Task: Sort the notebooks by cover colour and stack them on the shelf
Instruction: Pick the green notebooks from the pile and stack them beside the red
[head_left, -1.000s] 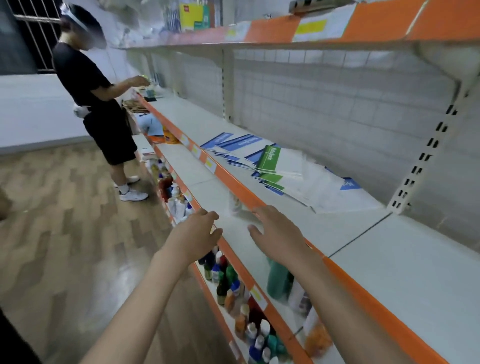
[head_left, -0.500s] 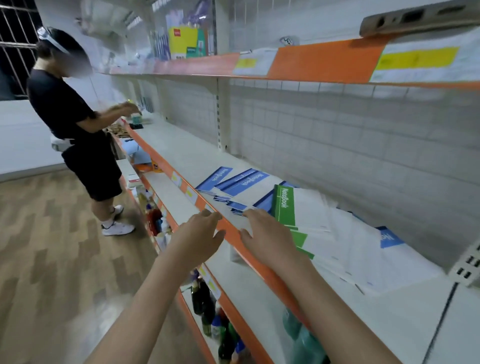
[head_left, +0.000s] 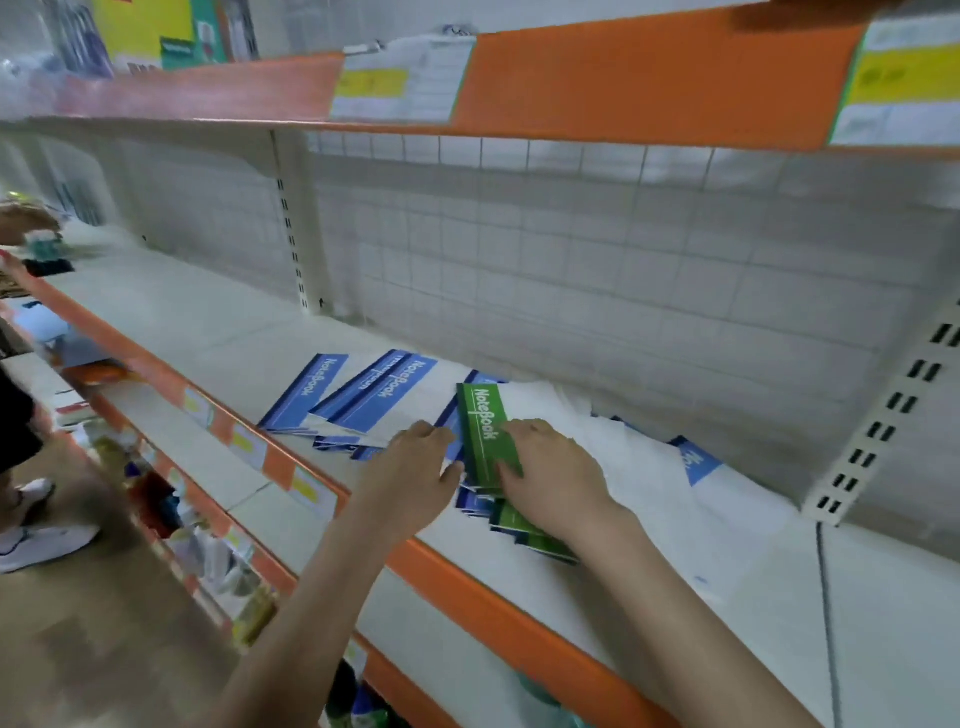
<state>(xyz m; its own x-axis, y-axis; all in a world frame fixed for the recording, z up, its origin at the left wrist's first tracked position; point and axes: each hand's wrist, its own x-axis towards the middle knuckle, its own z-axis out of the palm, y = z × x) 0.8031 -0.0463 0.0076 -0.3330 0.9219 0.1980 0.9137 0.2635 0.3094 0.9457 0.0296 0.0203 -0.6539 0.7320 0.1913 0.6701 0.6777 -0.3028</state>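
Observation:
A loose spread of notebooks lies on the white shelf (head_left: 218, 332) with an orange front edge. Blue-banded notebooks (head_left: 387, 392) fan out to the left, and another blue one (head_left: 698, 465) lies far right. A green-banded notebook (head_left: 485, 431) tops the pile in the middle, with more green covers (head_left: 530, 530) under it. My left hand (head_left: 415, 467) rests on the pile just left of the green notebook, its fingers bent. My right hand (head_left: 550, 467) lies flat on the green notebook's white cover, fingers fairly straight. Whether either hand pinches a cover is hidden.
An upper orange-edged shelf (head_left: 623, 78) with price labels hangs overhead. A wire-grid back panel (head_left: 519, 249) stands behind the notebooks. Lower shelves hold bottles (head_left: 228, 566). Another person stands at far left, with a hand (head_left: 26, 223) over the shelf and white shoes (head_left: 41, 535) on the wooden floor.
I have stepped closer to the shelf. Both hands moved forward from the orange edge onto the notebook pile, coming to either side of the green notebook.

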